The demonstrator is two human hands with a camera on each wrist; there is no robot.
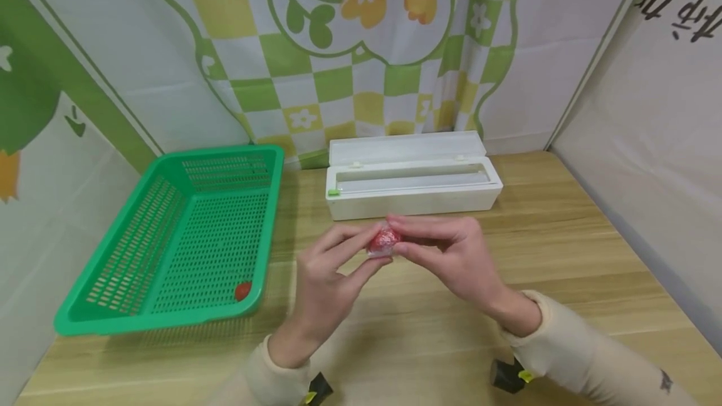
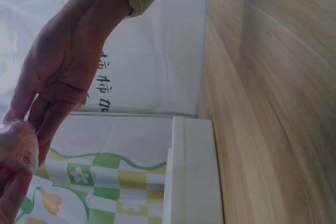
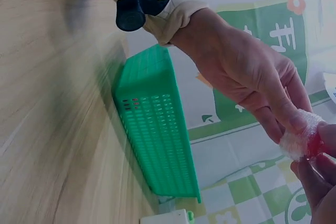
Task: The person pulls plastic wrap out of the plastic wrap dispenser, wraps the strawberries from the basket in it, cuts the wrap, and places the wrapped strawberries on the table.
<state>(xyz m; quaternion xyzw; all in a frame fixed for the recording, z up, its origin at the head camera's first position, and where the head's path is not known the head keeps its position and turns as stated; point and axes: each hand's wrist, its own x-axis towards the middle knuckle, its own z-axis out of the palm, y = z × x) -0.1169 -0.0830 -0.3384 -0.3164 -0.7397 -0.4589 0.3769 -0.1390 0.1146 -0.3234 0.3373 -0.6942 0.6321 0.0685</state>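
Over the table (image 1: 570, 243), near the front edge of the white box (image 1: 414, 207), the left hand (image 1: 327, 277) and right hand (image 1: 454, 252) pinch a film-wrapped red item (image 1: 385, 241), which could drop if either pinch loosens.

From the centre of the head view, we note a green basket (image 1: 273, 205) at nine o'clock, with a red ball (image 1: 243, 291) in its four o'clock corner. We find a white box (image 1: 414, 205) between two and three from the basket, its lid (image 1: 406, 148) raised at its twelve, a green tab (image 1: 334, 192) at its nine. We record a checked, flowered curtain (image 1: 333, 84) at twelve, dark lettering (image 1: 689, 14) on the wall (image 1: 637, 118) at two, and a wood-grain table (image 1: 564, 243) beneath basket and box.
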